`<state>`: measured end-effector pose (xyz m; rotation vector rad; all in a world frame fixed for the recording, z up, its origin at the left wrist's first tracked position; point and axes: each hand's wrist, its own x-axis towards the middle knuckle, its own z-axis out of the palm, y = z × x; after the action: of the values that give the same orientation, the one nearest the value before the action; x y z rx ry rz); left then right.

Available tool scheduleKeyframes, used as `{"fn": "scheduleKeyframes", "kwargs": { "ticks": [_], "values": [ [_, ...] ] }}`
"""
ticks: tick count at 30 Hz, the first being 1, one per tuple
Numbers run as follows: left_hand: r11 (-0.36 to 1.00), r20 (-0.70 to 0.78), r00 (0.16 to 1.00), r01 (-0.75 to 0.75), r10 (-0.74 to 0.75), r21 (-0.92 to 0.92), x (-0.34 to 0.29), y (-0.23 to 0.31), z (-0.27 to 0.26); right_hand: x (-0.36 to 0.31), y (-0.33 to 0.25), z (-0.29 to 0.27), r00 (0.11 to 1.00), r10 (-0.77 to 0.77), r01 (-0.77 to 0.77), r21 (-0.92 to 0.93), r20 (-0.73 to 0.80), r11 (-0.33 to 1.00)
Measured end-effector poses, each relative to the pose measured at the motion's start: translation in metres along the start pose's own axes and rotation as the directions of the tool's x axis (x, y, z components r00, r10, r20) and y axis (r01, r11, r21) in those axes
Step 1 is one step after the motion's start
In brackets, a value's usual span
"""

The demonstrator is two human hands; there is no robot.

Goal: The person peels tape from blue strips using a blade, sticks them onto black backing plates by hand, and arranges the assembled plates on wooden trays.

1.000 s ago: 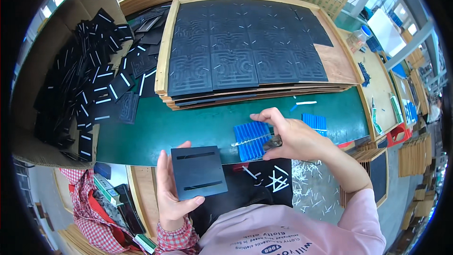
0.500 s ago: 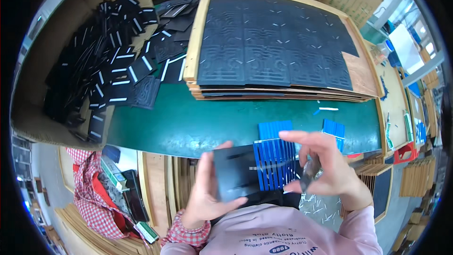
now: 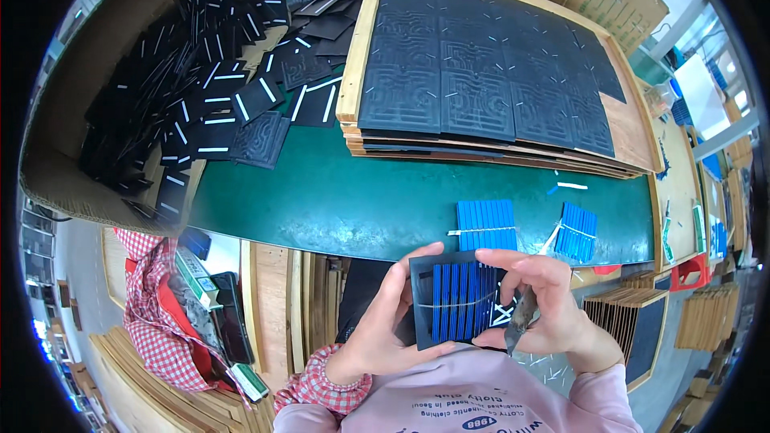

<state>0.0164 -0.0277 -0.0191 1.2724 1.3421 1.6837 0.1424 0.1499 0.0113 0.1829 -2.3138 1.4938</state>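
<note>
So at ten o'clock a carton (image 3: 60, 160) of black plates (image 3: 216, 44) is sitting mouth-inward, probably for easy reach. Around five, the left hand (image 3: 373, 337) is pinching a panel (image 3: 423, 325) edge to edge, seemingly backing the banded blue strips (image 3: 457, 317) lying over it. The right hand (image 3: 553, 309) is pinching the strips' ends, a grey tool (image 3: 523, 317) sitting inside its grip, likely to keep it handy.

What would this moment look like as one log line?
Left hand: holds black plate | right hand: holds blue bundle, grey tool | blue bundle: overlaps plate | table: two more bundles
</note>
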Motion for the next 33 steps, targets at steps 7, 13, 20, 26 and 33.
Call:
{"fn": "scheduleKeyframes", "kwargs": {
  "ticks": [7, 13, 20, 26, 33],
  "values": [
    [0.997, -0.023, 0.999, -0.030, 0.029, -0.066, -0.0023, -0.0046, 0.0013, 0.0001, -0.0016, 0.0000, 1.000, 0.014, -0.014, -0.032, 0.007, 0.999],
    [0.999, -0.017, 0.999, -0.042, 0.042, -0.033, -0.0018, -0.0046, 0.0015, -0.0013, -0.0024, -0.0001, 0.999, 0.039, -0.038, -0.064, 0.006, 0.997],
    [0.998, -0.025, 0.998, -0.051, 0.052, 0.028, -0.0020, -0.0043, 0.0016, 0.0005, -0.0056, -0.0024, 0.998, 0.065, -0.064, -0.076, 0.012, 0.995],
    [0.999, -0.027, 0.999, -0.044, 0.045, 0.013, -0.0016, -0.0048, 0.0020, 0.0000, -0.0053, -0.0028, 0.998, 0.061, -0.059, -0.087, 0.015, 0.994],
    [0.999, -0.035, 0.998, -0.044, 0.045, 0.016, -0.0030, -0.0048, 0.0023, 0.0001, -0.0065, -0.0020, 0.996, 0.079, -0.077, -0.082, 0.033, 0.994]
  ]
}}
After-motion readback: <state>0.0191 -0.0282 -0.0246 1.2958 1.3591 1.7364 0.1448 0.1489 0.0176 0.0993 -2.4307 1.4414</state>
